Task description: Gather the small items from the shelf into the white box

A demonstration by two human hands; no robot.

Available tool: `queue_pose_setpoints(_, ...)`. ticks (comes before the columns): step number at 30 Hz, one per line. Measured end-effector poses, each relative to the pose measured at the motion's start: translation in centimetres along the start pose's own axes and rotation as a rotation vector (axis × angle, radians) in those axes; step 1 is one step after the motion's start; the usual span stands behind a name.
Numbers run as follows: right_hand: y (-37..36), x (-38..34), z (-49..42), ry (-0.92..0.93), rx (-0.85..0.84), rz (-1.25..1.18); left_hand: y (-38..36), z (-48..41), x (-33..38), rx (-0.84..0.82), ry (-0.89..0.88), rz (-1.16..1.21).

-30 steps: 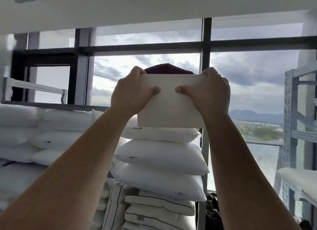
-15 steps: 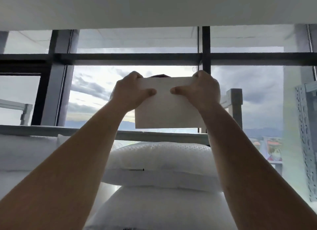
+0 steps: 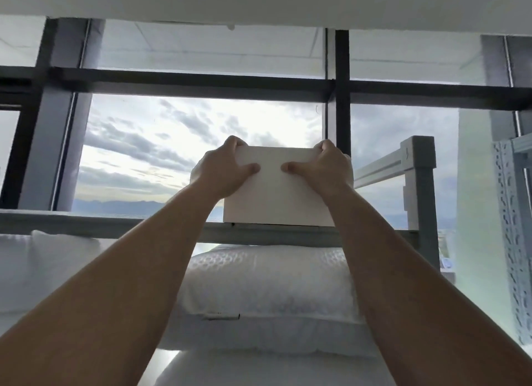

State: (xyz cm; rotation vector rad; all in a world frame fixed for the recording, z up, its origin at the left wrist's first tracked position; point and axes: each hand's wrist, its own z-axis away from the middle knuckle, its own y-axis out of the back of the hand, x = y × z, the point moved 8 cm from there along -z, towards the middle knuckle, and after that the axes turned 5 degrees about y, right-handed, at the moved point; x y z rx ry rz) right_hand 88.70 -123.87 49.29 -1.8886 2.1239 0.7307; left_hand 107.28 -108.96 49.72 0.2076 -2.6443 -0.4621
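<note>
room: big dark-framed window (image 3: 201, 143) fills the frame, cloudy sky behind, white ceiling strip along the top.
shelf: grey metal shelf rail (image 3: 121, 223) runs across mid-frame; its upright post (image 3: 423, 190) stands right of centre. A second perforated rack (image 3: 515, 236) sits at the right edge.
pillows: white pillows (image 3: 267, 282) stacked below the rail, lower centre; more at the left edge.
white box: white box (image 3: 276, 192) at frame centre, bottom edge on or just above the rail; I can't tell if its weight is down.
change: a second ago the box was held in the air in front of the pillow stack with a dark item poking above its rim; now it is level with the top rail and that item is hidden.
meaning: looks like the box is being parked on the top shelf, so gathering is probably finished or paused.
contents: not visible from this low angle.
left hand: left hand (image 3: 223, 169) grips the box's upper left corner, thumb on the near face.
right hand: right hand (image 3: 324, 169) grips the upper right corner the same way.
</note>
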Motion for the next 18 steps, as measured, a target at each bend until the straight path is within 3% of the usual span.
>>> queue_pose_setpoints(7, -2.4, 1.8, -0.4, -0.049, -0.028, 0.032, -1.9, -0.1, -0.8, 0.011, 0.082, -0.015)
queue_pose_setpoints(15, -1.6, 1.4, 2.2, -0.081, -0.082, 0.255, -1.6, 3.2, 0.4, -0.014, 0.060, -0.133)
queue_pose_setpoints(18, -0.4, 0.2, 4.3, -0.039, -0.023, 0.343, -0.3, 5.0, 0.9, 0.029, 0.050, -0.175)
